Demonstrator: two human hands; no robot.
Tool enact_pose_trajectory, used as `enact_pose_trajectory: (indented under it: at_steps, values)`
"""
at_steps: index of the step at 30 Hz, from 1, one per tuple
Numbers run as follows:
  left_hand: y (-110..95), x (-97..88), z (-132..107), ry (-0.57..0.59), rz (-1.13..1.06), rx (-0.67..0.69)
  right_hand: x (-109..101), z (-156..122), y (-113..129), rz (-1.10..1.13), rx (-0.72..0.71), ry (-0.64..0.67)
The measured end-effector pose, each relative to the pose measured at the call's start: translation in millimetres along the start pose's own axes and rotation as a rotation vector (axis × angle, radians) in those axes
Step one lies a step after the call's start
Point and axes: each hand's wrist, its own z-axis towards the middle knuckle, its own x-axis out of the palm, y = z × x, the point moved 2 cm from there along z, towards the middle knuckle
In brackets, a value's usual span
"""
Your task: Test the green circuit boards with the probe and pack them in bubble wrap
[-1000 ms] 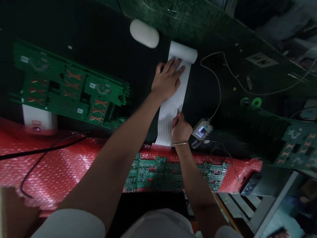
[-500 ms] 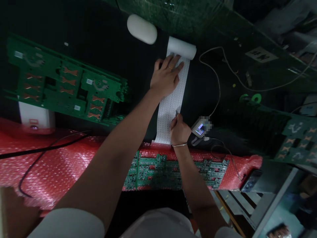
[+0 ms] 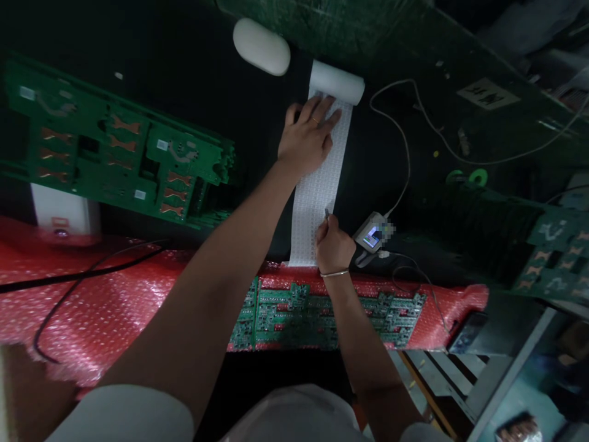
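Note:
A strip of white printed labels (image 3: 307,205) lies unrolled across the dark table, with its roll (image 3: 337,82) at the far end. My left hand (image 3: 307,135) rests on the strip just below the roll, fingers spread. Lower down, over the strip's right edge, my right hand (image 3: 335,247) is closed round a small grey tool. Only the tool's narrow tip (image 3: 327,212) shows above the fingers, so its kind is hidden. Close to my right wrist, a green circuit board (image 3: 294,316) lies on red bubble wrap (image 3: 442,319) along the near edge.
Stacked green circuit boards (image 3: 110,141) stand at the left, with more boards (image 3: 552,252) at the right. A white rounded object (image 3: 261,46) sits beside the roll. Right of my right hand is a small device with a lit screen (image 3: 372,236) and a cable (image 3: 407,150). A phone (image 3: 468,331) lies at the near right.
The whole view has shifted slightly. Both hands keep nearly the same places on the strip, the left still spread and the right still closed round the small tool.

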Motion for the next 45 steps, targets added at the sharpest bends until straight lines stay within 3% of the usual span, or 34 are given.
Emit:
enact_pose_trajectory:
  at_steps: [16,28,38,45]
  values:
    - [1.0,0.1,-0.3,0.036,-0.057,-0.035,-1.5,-10.3,-2.3,-0.044,0.01,0.079]
    - [-1.7,1.2,9.4,0.107,-0.054,0.004,-7.1,-7.0,-26.8,0.214,0.024,-0.167]
    - [-0.3,7.2,35.3,0.058,-0.004,-0.016,-15.7,19.4,-27.0,0.25,0.034,-0.171]
    - [-6.9,-1.8,38.3,-0.034,0.098,-0.011,-16.5,24.8,-23.4,0.246,0.027,-0.154]
